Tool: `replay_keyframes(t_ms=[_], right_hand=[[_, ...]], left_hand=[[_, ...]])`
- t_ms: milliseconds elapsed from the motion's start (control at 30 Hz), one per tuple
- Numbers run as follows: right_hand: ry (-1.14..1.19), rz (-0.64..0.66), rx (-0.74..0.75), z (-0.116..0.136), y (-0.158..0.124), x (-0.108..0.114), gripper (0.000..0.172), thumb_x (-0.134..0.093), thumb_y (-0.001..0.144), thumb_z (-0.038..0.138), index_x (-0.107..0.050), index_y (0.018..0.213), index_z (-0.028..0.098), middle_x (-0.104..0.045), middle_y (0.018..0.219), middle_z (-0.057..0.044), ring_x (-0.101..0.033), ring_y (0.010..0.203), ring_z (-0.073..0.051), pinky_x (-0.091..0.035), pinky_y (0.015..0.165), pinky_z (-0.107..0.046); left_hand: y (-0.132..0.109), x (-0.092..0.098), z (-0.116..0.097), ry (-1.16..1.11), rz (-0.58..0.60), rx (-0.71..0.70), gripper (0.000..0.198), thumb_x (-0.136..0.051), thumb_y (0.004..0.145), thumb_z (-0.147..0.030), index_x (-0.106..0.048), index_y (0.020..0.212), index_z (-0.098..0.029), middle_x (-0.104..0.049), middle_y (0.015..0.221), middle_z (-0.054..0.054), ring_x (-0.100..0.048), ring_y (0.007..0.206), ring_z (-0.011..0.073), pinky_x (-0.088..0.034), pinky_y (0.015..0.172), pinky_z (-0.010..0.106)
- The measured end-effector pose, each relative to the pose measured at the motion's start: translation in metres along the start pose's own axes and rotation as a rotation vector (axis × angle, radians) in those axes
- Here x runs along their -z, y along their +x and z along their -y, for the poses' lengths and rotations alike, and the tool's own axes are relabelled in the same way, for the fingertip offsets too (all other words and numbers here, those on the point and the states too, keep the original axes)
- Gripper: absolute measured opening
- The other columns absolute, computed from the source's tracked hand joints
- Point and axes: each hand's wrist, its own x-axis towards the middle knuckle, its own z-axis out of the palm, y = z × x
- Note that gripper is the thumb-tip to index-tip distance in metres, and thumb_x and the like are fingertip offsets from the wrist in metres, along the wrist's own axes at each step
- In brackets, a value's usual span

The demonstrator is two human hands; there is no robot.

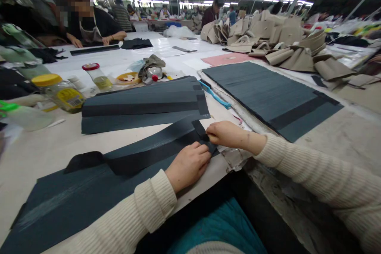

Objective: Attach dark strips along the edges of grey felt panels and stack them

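A long dark blue-grey panel point(101, 198) lies slantwise on the table before me. Along it runs a black strip point(154, 156), whose left part is lifted and curls over on itself. My left hand point(190, 164) rests low on the panel, fingers bent down against the strip's right part; its fingertips are partly hidden. Just beyond it, my right hand point(228, 133) is closed, pinching a short black crosswise strip point(200, 128) at the panel's right end. Behind lies a second blue-grey panel point(143, 101) with black strips on it.
A stack of blue-grey panels point(268, 91) lies at right, beside a blue brush point(216, 94). Jars, including a yellow-lidded jar point(64, 93), and a bottle point(28, 115) stand at left. Beige bag pieces point(276, 35) pile up behind. Across the table a person point(92, 27) handles a dark strip.
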Motion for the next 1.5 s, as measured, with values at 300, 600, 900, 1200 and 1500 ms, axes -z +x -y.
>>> replay_keyframes(t_ms=[300, 600, 900, 1200, 1500], right_hand=[[0.330, -0.188, 0.094, -0.010, -0.035, -0.019, 0.026, -0.054, 0.077, 0.027, -0.055, 0.100, 0.015, -0.056, 0.095, -0.007, -0.052, 0.090, -0.018, -0.041, 0.080, -0.030], [0.075, -0.229, 0.043, 0.000, -0.026, -0.031, 0.015, -0.039, 0.087, 0.019, -0.053, 0.083, 0.015, -0.055, 0.084, -0.007, -0.052, 0.082, -0.016, -0.040, 0.073, -0.027], [-0.176, -0.112, -0.011, -0.006, 0.015, 0.000, 0.019, -0.034, 0.089, 0.020, -0.052, 0.090, 0.013, -0.055, 0.092, -0.008, -0.057, 0.071, -0.015, -0.034, 0.057, -0.025], [0.014, -0.180, 0.072, -0.017, 0.044, 0.000, 0.017, -0.042, 0.085, 0.021, -0.057, 0.083, 0.014, -0.058, 0.086, -0.007, -0.054, 0.079, -0.015, -0.038, 0.069, -0.025], [0.396, -0.157, 0.329, -0.044, 0.004, -0.018, 0.042, -0.062, 0.073, 0.031, -0.053, 0.110, 0.014, -0.053, 0.106, -0.009, -0.048, 0.100, -0.017, -0.039, 0.089, -0.031]], left_hand=[[-0.005, -0.010, 0.000, -0.152, -0.165, 0.151, 0.023, -0.044, 0.084, -0.021, -0.053, 0.104, -0.016, -0.053, 0.113, 0.007, -0.044, 0.105, 0.0199, -0.040, 0.092, 0.034], [-0.003, -0.005, -0.003, -0.083, -0.051, 0.108, 0.032, -0.041, 0.084, -0.018, -0.051, 0.114, -0.020, -0.053, 0.122, 0.004, -0.043, 0.109, 0.0215, -0.042, 0.084, 0.035], [-0.001, -0.001, -0.003, -0.076, 0.019, 0.103, 0.036, -0.041, 0.083, -0.017, -0.050, 0.117, -0.021, -0.049, 0.128, 0.004, -0.042, 0.110, 0.0221, -0.042, 0.082, 0.034], [-0.002, -0.003, -0.003, -0.096, -0.007, 0.120, 0.034, -0.039, 0.084, -0.017, -0.051, 0.116, -0.021, -0.050, 0.127, 0.002, -0.041, 0.110, 0.0213, -0.041, 0.086, 0.035], [-0.004, -0.006, -0.006, -0.091, -0.050, 0.189, 0.031, -0.039, 0.085, -0.020, -0.052, 0.113, -0.024, -0.052, 0.117, 0.006, -0.040, 0.112, 0.0225, -0.040, 0.085, 0.037]])
